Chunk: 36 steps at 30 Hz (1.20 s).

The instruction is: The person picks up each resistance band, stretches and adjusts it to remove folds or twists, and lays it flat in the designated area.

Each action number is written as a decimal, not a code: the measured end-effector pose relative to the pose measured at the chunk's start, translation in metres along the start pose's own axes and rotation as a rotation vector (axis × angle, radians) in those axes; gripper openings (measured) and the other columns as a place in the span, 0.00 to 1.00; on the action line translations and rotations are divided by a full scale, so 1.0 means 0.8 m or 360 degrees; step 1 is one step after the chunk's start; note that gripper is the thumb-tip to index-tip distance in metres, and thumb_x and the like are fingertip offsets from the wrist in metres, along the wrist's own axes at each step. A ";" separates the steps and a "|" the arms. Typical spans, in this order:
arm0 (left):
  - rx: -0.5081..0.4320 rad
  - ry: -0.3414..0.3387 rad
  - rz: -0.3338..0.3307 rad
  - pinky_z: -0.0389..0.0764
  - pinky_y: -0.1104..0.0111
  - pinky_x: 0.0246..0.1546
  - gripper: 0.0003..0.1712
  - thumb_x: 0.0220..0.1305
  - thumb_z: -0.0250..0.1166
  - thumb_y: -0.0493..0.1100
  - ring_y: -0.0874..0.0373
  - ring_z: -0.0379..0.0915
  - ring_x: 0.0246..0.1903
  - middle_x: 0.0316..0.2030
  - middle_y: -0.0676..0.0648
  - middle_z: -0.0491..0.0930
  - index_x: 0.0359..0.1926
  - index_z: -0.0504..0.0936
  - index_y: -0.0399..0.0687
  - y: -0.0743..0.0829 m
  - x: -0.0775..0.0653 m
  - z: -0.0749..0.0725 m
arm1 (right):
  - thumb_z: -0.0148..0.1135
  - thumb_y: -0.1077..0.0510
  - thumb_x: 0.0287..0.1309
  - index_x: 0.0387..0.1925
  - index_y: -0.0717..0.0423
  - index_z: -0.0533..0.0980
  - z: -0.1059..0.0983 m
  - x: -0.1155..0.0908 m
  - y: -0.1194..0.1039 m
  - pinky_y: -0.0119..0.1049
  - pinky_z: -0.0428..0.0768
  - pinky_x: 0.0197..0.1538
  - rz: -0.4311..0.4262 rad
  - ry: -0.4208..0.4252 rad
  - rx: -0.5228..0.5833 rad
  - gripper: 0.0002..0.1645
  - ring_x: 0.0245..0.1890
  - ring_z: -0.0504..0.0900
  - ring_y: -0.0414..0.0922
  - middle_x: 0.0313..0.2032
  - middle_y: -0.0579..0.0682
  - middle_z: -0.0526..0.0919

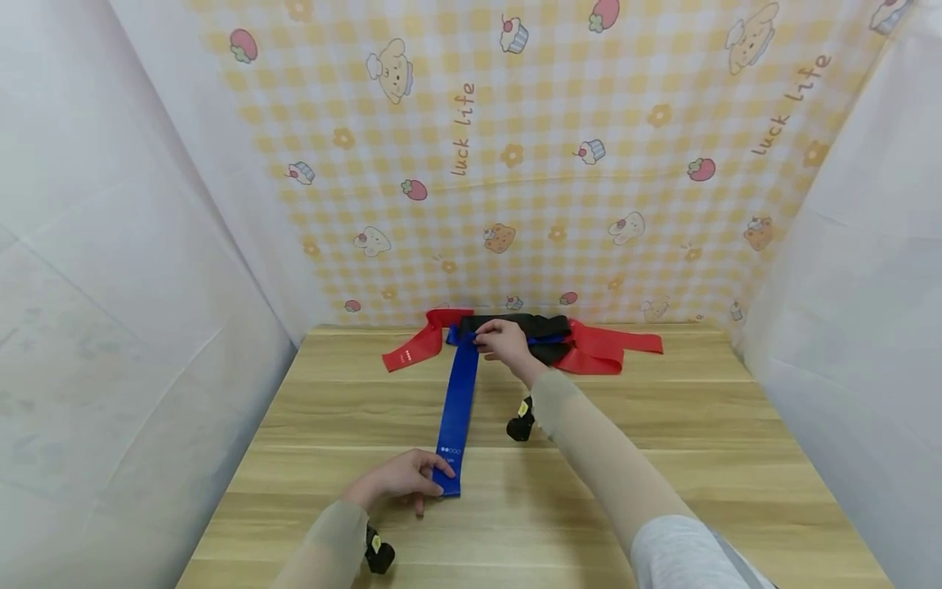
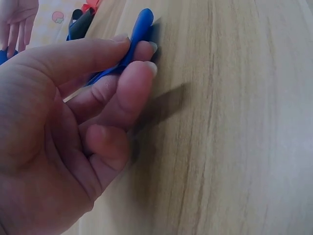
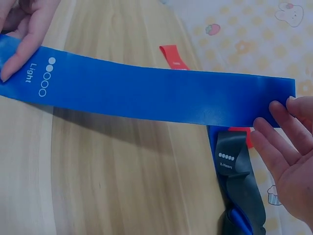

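A blue resistance band (image 3: 132, 90) printed "Light" is stretched out flat between both hands, just above the table. My left hand (image 1: 405, 477) pinches its near end between thumb and fingers; the left wrist view shows the band's folded end (image 2: 143, 24) at the fingertips. At the far end, my right hand (image 1: 504, 343) pinches the band between thumb and fingers. Behind the right hand lie black bands (image 1: 548, 325), one marked with dots in the right wrist view. Red bands (image 1: 596, 348) lie to their right, and another red band (image 1: 414, 352) reaches out to the left.
The wooden table (image 1: 662, 442) meets a yellow checked cloth (image 1: 508, 164) at the back. White sheets hang at left (image 1: 110, 286) and right (image 1: 846, 286). A small black device (image 1: 520, 421) is beside the right wrist, another (image 1: 379, 554) by the left.
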<state>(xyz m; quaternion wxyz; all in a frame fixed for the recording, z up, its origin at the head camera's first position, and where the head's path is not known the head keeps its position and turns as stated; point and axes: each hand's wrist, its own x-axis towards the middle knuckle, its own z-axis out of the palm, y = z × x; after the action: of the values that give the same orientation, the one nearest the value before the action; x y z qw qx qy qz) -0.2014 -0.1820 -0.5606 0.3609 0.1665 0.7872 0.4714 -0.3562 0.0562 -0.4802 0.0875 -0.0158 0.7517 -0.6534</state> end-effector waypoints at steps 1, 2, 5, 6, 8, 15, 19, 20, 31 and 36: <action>-0.0007 -0.0004 -0.0007 0.66 0.73 0.13 0.13 0.63 0.65 0.37 0.58 0.76 0.14 0.17 0.45 0.77 0.49 0.81 0.49 -0.001 0.000 0.000 | 0.60 0.62 0.64 0.40 0.59 0.79 0.002 0.001 0.001 0.43 0.83 0.39 -0.0004 0.0004 -0.0021 0.05 0.38 0.86 0.49 0.39 0.56 0.85; -0.0017 -0.0006 -0.0013 0.65 0.73 0.12 0.13 0.63 0.65 0.37 0.59 0.76 0.13 0.17 0.44 0.77 0.49 0.81 0.49 -0.002 0.000 0.001 | 0.60 0.62 0.64 0.40 0.59 0.80 0.003 0.002 0.002 0.43 0.83 0.39 -0.0009 0.0006 -0.0042 0.05 0.38 0.86 0.50 0.39 0.56 0.85; -0.0038 0.0001 -0.0021 0.65 0.74 0.12 0.13 0.63 0.65 0.37 0.59 0.76 0.13 0.17 0.45 0.76 0.49 0.81 0.49 -0.004 0.000 0.001 | 0.61 0.62 0.64 0.40 0.59 0.80 0.008 0.004 0.005 0.43 0.83 0.39 -0.0002 0.0013 -0.0075 0.06 0.39 0.85 0.50 0.40 0.56 0.85; -0.0039 0.0004 -0.0020 0.66 0.74 0.12 0.13 0.63 0.65 0.37 0.59 0.76 0.14 0.17 0.45 0.76 0.49 0.81 0.49 -0.004 0.001 0.002 | 0.61 0.62 0.64 0.40 0.59 0.80 0.009 0.004 0.006 0.44 0.83 0.40 -0.0001 0.0016 -0.0081 0.06 0.39 0.85 0.50 0.40 0.56 0.85; -0.0057 0.0011 -0.0018 0.66 0.74 0.12 0.13 0.63 0.65 0.37 0.59 0.76 0.14 0.18 0.46 0.76 0.49 0.81 0.48 -0.005 0.000 0.001 | 0.60 0.62 0.64 0.40 0.59 0.80 0.012 0.005 0.008 0.45 0.83 0.40 0.0000 0.0019 -0.0089 0.06 0.38 0.85 0.49 0.40 0.55 0.85; -0.0194 0.0006 -0.0030 0.70 0.74 0.12 0.14 0.63 0.63 0.38 0.59 0.78 0.16 0.23 0.44 0.82 0.50 0.81 0.45 -0.010 -0.002 0.001 | 0.59 0.62 0.65 0.40 0.60 0.80 0.019 0.003 0.013 0.52 0.81 0.46 0.0010 0.0008 -0.0096 0.06 0.40 0.85 0.51 0.38 0.55 0.86; -0.0244 0.0018 -0.0038 0.71 0.74 0.12 0.14 0.64 0.62 0.38 0.60 0.78 0.17 0.27 0.44 0.84 0.51 0.81 0.44 -0.013 -0.002 0.002 | 0.59 0.62 0.65 0.40 0.60 0.80 0.023 0.002 0.019 0.53 0.80 0.48 0.0030 -0.0002 -0.0108 0.07 0.41 0.84 0.51 0.39 0.55 0.85; -0.0252 0.0024 -0.0044 0.71 0.74 0.12 0.14 0.64 0.62 0.38 0.60 0.79 0.17 0.27 0.44 0.84 0.51 0.81 0.44 -0.014 -0.001 0.002 | 0.58 0.62 0.66 0.41 0.60 0.80 0.025 0.002 0.021 0.54 0.79 0.48 0.0034 -0.0008 -0.0109 0.07 0.42 0.84 0.52 0.39 0.55 0.85; -0.0274 0.0075 -0.0049 0.72 0.73 0.12 0.12 0.64 0.62 0.37 0.58 0.78 0.17 0.29 0.43 0.84 0.49 0.81 0.44 -0.010 -0.003 0.007 | 0.60 0.64 0.62 0.41 0.63 0.79 0.045 -0.007 0.059 0.55 0.80 0.46 0.0051 0.0029 -0.0128 0.08 0.44 0.83 0.58 0.40 0.56 0.85; -0.0295 0.0077 -0.0064 0.72 0.74 0.12 0.12 0.65 0.61 0.37 0.60 0.77 0.16 0.28 0.42 0.84 0.49 0.81 0.45 -0.011 -0.003 0.006 | 0.59 0.65 0.62 0.42 0.63 0.78 0.049 -0.010 0.068 0.53 0.80 0.47 0.0054 0.0020 -0.0141 0.08 0.44 0.82 0.59 0.39 0.56 0.83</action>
<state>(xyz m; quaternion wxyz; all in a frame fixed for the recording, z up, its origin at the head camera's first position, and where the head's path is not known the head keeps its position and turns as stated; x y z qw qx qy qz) -0.1955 -0.1846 -0.5689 0.3649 0.1051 0.7520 0.5387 -0.3371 0.0268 -0.5376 0.0930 -0.0028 0.7807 -0.6179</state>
